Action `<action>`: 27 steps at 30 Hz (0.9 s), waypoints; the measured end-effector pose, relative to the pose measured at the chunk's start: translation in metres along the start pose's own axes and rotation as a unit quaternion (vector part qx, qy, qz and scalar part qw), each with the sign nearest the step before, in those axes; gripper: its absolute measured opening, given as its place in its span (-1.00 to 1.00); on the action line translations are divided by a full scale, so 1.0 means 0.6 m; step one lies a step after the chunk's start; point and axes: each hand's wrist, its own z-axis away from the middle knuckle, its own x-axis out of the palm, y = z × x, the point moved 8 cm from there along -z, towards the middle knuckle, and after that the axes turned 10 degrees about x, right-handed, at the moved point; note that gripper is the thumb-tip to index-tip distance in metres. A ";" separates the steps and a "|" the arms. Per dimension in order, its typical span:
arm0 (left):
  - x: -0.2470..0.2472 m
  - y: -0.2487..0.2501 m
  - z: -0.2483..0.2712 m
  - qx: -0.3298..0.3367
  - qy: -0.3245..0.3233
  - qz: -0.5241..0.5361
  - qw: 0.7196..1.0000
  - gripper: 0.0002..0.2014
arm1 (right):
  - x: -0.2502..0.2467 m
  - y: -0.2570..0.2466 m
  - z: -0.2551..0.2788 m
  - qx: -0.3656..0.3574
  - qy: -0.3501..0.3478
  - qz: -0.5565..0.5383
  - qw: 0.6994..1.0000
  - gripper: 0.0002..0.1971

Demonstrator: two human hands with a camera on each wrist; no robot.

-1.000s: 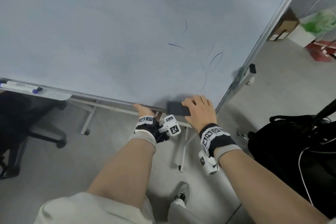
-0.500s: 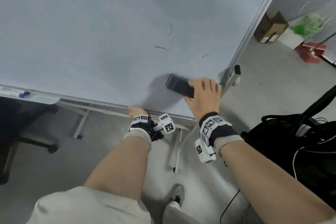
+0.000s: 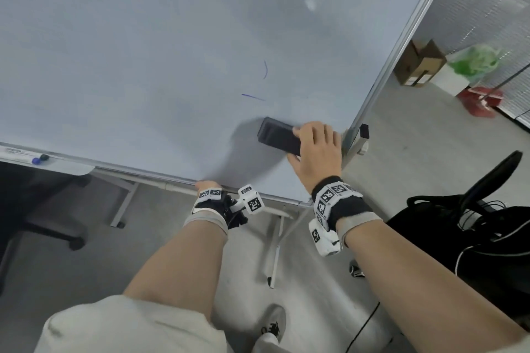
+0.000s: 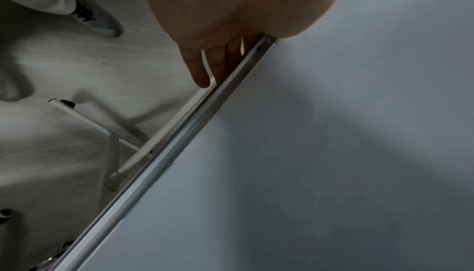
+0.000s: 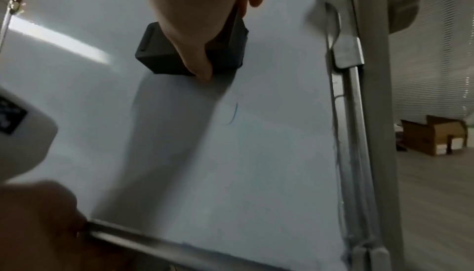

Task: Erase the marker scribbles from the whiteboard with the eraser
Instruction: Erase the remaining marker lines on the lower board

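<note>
The whiteboard [image 3: 143, 66] leans before me, with a blue arc [image 3: 265, 70] and a short blue stroke [image 3: 252, 97] left on it. My right hand [image 3: 315, 149] grips the black eraser [image 3: 276, 136] and presses it flat on the board near the right frame, just below those strokes. In the right wrist view the thumb lies across the eraser [image 5: 164, 54], and one thin blue mark [image 5: 234, 114] shows below it. My left hand [image 3: 207, 185] holds the board's bottom frame [image 4: 179, 143], fingers [image 4: 202, 72] curled behind it.
Markers [image 3: 37, 158] lie on the tray at the board's lower left. A black chair [image 3: 34, 209] stands left on the floor and a black bag with cables [image 3: 473, 232] sits right. The board's stand leg [image 3: 275, 243] is between my arms. A cardboard box [image 3: 418, 66] lies beyond the right frame.
My right hand has slid the eraser up from the board's bottom edge toward the right frame. Several blue strokes near the right side are gone. The left hand has kept its hold.
</note>
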 end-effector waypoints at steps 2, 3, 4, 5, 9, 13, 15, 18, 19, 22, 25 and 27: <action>-0.010 0.009 0.005 0.020 -0.012 -0.035 0.999 -0.59 | -0.021 0.006 -0.019 0.031 0.018 -0.010 0.999 -0.45; -0.012 0.011 0.005 0.036 -0.013 -0.069 0.997 -0.61 | -0.040 0.016 -0.036 0.066 0.046 -0.026 0.996 -0.49; -0.009 0.016 0.006 0.051 -0.026 -0.079 0.995 -0.63 | -0.060 0.026 -0.054 0.097 0.079 -0.041 0.991 -0.51; -0.006 0.021 0.009 0.053 -0.036 -0.068 0.996 -0.64 | -0.077 0.030 -0.070 0.113 0.105 -0.054 0.987 -0.53; 0.008 0.008 -0.016 0.035 -0.032 0.149 0.988 -0.57 | -0.053 0.005 -0.072 0.068 0.083 -0.062 0.992 -0.53; 0.017 0.000 -0.041 0.058 -0.040 0.079 0.994 -0.56 | 0.059 0.001 0.045 -0.010 -0.062 0.023 0.998 -0.50; 0.012 -0.004 -0.032 0.071 -0.054 -0.086 0.992 -0.54 | 0.087 0.015 0.080 -0.020 -0.114 0.054 0.992 -0.49; 0.007 -0.007 -0.020 0.100 -0.061 -0.237 0.965 -0.43 | 0.066 0.031 0.055 0.006 -0.101 0.066 0.993 -0.51; 0.009 -0.001 -0.017 0.122 -0.063 -0.269 0.953 -0.44 | 0.045 0.036 0.032 0.025 -0.069 0.059 0.996 -0.52; 0.010 0.015 -0.009 0.137 -0.075 -0.329 0.931 -0.47 | -0.017 0.044 -0.034 0.081 0.009 0.026 0.996 -0.51; -0.001 0.026 0.005 0.144 -0.093 -0.326 0.930 -0.56 | -0.059 0.023 -0.078 0.087 0.067 -0.014 0.994 -0.52; -0.015 0.027 0.023 0.151 -0.096 -0.344 0.922 -0.46 | -0.071 -0.013 -0.103 0.067 0.089 -0.033 0.993 -0.51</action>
